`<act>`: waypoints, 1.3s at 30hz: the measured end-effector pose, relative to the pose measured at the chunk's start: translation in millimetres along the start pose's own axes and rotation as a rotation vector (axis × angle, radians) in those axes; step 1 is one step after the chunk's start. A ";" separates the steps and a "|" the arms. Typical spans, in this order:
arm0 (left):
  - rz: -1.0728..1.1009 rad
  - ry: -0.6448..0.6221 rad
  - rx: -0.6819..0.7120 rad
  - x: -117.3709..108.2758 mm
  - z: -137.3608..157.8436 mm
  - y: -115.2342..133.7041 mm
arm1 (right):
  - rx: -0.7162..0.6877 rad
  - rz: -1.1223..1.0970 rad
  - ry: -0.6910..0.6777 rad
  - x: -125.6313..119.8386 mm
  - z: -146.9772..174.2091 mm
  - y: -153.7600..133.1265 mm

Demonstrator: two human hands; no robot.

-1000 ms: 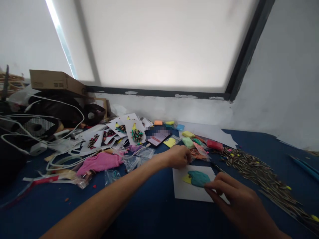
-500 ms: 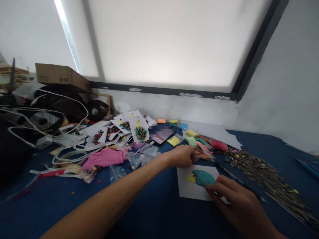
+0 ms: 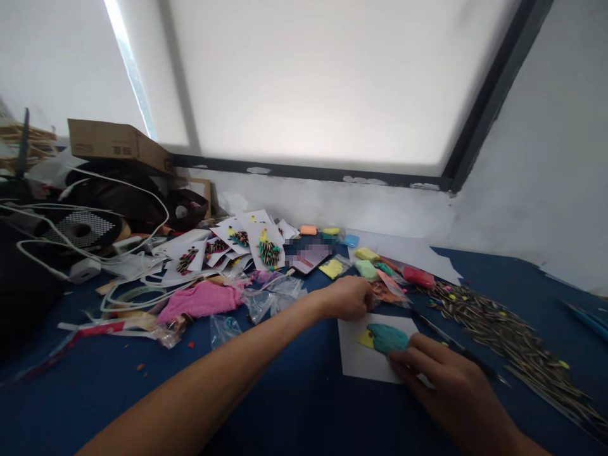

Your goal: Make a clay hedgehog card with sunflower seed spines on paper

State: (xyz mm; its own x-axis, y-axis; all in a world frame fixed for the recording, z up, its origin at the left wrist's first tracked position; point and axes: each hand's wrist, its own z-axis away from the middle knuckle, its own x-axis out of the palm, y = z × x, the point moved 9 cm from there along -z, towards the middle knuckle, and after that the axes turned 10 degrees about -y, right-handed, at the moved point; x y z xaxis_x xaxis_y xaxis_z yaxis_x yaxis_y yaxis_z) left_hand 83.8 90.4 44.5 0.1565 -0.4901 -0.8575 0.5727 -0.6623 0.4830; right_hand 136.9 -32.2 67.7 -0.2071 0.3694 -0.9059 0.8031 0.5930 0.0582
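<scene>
A white card lies on the table, bearing a flattened teal clay shape with a pointed yellow clay end at its left. My right hand rests over the card's right side. Its thumb and fingers are pressed together against the teal clay's lower right edge, and whatever is between them is hidden. Beyond the card's top edge is my left hand, its fingers curled closed and pointing down next to a bag of orange clay. Their tips are out of sight, so what they hold does not show.
Striped sunflower seeds spread across the right, with a pen between them and the card. Clay packs, including a red one, lie behind. A phone, finished cards, pink clay and white cables are leftward.
My right hand has shifted very slightly to the left along the teal clay's edge. My left hand stays in the same place.
</scene>
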 end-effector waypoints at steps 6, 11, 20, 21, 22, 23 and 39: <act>-0.009 -0.005 0.005 0.1 0.1 0.4 | -0.014 0.039 -0.025 4.0 -0.4 -1.5; -0.006 -0.004 0.011 0.7 -0.6 -0.4 | 0.000 0.083 -0.049 7.1 0.2 -1.8; -0.049 -0.010 -0.015 0.8 -0.1 0.3 | -0.044 0.205 0.015 2.3 3.4 -14.5; -0.048 -0.014 -0.015 1.0 -0.1 0.4 | -0.056 0.233 0.009 3.7 3.9 -17.2; -0.049 -0.018 -0.015 1.0 -0.1 0.7 | -0.070 0.265 0.003 5.3 4.7 -20.2; -0.052 -0.020 -0.015 0.9 -0.1 0.8 | -0.084 0.301 0.002 6.6 5.8 -23.3; -0.148 -0.047 -0.001 -3.5 7.4 15.7 | -0.093 0.412 0.012 2.9 15.7 -34.7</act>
State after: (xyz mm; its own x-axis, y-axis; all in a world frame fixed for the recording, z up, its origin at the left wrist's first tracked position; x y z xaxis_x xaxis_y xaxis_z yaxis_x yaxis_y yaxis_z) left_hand 86.3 77.5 56.4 0.0322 -0.4128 -0.9103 0.5879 -0.7287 0.3513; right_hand 117.2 -62.9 56.5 0.1143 0.5973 -0.7939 0.7663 0.4555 0.4531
